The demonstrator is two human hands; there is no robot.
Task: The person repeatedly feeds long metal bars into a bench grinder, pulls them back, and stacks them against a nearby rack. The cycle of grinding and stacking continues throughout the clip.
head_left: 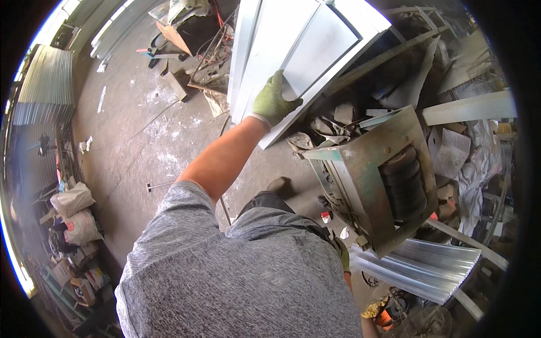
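My left hand (274, 101), in a green work glove, is stretched forward over a large pale grey metal panel (315, 53). It lies flat on the panel's face near its lower end, fingers extended and thumb apart. The panel has raised edges and a recessed middle, and it slants up and away from me. My right hand (341, 252), also in a green glove, shows only as a strip beside my body. My grey shirt hides most of it, and its fingers cannot be made out. It is beside a worn green and grey metal machine (360, 147) with dark rollers (404, 183).
Ribbed shiny metal sheet (417, 267) lies below the machine. Near it, a yellow-gloved hand (375, 308) seems to be another person's. Scrap and a torn carton (173, 38) lie ahead. Stacked corrugated sheets (46, 84) and white sacks (73, 200) line the left side.
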